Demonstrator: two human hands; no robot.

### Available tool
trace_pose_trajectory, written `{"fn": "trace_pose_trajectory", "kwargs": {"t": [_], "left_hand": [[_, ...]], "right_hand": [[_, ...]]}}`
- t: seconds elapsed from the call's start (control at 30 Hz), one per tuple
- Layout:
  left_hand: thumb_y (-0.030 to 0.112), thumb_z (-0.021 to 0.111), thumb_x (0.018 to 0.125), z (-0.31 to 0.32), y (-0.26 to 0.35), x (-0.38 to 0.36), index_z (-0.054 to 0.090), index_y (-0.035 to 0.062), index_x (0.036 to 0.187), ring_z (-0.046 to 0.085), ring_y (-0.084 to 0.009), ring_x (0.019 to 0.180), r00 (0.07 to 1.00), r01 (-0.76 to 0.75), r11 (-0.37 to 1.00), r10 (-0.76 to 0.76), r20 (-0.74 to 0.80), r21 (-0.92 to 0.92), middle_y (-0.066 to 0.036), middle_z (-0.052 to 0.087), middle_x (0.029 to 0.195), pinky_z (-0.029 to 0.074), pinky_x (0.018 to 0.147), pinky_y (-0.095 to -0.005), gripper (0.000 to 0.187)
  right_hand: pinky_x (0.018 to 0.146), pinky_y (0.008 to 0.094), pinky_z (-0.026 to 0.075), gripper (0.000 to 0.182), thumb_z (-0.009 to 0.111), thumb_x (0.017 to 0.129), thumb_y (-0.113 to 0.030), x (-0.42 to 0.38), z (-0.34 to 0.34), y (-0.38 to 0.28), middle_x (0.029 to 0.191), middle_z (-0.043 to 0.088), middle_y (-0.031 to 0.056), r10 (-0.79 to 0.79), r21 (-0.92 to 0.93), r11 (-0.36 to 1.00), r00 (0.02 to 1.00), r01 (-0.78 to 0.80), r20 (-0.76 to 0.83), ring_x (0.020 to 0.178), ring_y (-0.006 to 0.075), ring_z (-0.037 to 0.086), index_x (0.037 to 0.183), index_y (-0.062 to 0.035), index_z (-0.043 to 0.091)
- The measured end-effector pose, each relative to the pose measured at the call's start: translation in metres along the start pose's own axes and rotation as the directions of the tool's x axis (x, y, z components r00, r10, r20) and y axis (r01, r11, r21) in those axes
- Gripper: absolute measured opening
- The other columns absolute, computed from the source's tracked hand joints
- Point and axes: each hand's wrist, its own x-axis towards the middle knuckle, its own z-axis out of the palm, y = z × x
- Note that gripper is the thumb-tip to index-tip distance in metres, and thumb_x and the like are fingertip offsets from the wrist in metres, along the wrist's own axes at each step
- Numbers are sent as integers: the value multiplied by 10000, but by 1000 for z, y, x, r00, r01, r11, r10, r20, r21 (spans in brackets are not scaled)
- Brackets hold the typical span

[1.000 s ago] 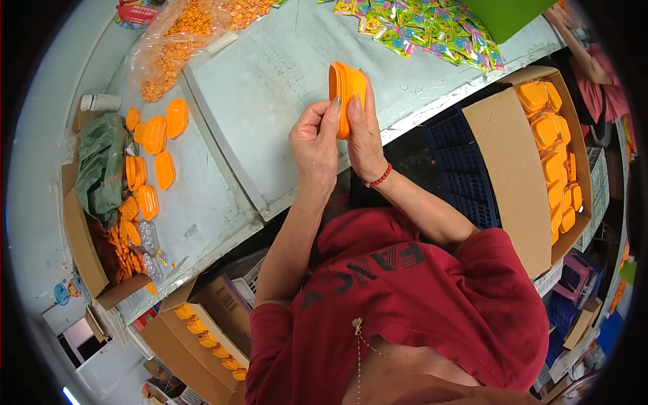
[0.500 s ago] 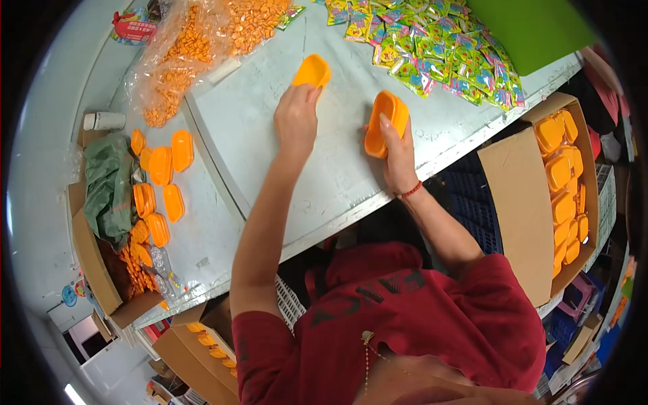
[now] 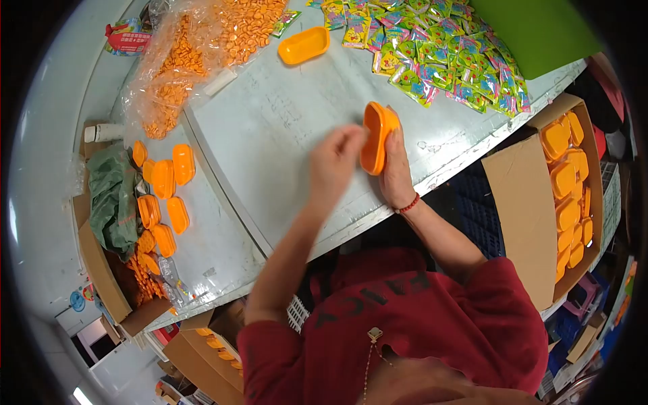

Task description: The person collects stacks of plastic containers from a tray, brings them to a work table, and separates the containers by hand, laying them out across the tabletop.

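Tabletop edge (image 3: pixel 439 177) near right hand (image 3: pixel 397 167)

We see that the held orange tubs (image 3: pixel 380 138) look like smooth plastic with a soft gloss, and the single tub (image 3: pixel 304 46) looks same. The tabletop (image 3: pixel 263 121) appears hard, scuffed and slightly shiny. We find the bag (image 3: pixel 152 88) to be thin, clear plastic, wrinkled and glossy, and the small packets (image 3: pixel 439 54) to be shiny printed film. The carton (image 3: pixel 523 229) is matt brown cardboard, and the red shirt (image 3: pixel 439 331) is soft, matt cloth with folds.
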Motion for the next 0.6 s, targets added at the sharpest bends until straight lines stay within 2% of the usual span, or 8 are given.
{"fn": "trace_pose_trajectory", "kwargs": {"t": [0.03,0.1,0.17,0.23,0.3,0.37,0.6], "left_hand": [[155,514,860,9,-2,-9,598,-22,926,540,-82,751,1000,2,1000,-2,0,-3,-40,616,829,433,695,-239,206],[129,572,843,22,-9,-26,599,-11,830,460,-26,607,994,-20,970,-6,-107,-242,27,548,653,404,542,-195,143],[135,558,858,16,8,-33,589,-13,843,453,-27,630,995,-3,974,-20,-97,-227,31,542,691,398,568,-177,153],[132,541,871,17,16,-41,579,-13,878,455,-24,661,998,-28,950,11,-58,-312,26,539,722,391,592,-170,150],[134,528,881,20,19,-49,572,-11,895,457,-25,682,998,-49,960,34,-60,-276,26,539,747,389,610,-167,152],[142,532,880,20,20,-54,571,-4,859,446,-23,660,984,-126,951,84,-155,-281,31,531,728,380,588,-167,153],[148,534,880,19,19,-61,560,7,816,422,-17,635,983,-151,912,99,-154,-382,37,517,708,350,556,-162,157]], "right_hand": [[901,261,352,582,350,930,-387,1,2,3,1224,397,75,2,-4,1000,1000,-2,0,1053,144,430,1362,-49,154],[930,245,318,563,334,939,-368,-1,4,7,1239,387,70,32,21,999,999,-32,-3,1089,133,397,1358,-32,163],[935,242,306,564,332,939,-368,-6,2,8,1245,380,72,29,-15,999,1000,-29,5,1097,133,384,1355,-25,168],[925,241,309,565,338,940,-362,-13,5,-1,1231,386,76,-36,-149,988,998,44,53,1089,131,382,1358,-26,160],[903,235,318,577,350,936,-368,-20,17,-15,1182,407,72,-52,-144,988,998,54,18,1041,127,399,1360,-31,154],[884,230,326,589,360,931,-379,-25,20,-17,1130,422,62,-42,-145,988,998,48,44,994,120,410,1363,-39,148],[857,223,335,626,385,917,-407,-29,18,-10,1097,425,55,-102,-135,985,993,109,57,961,106,409,1366,-45,140]]}}
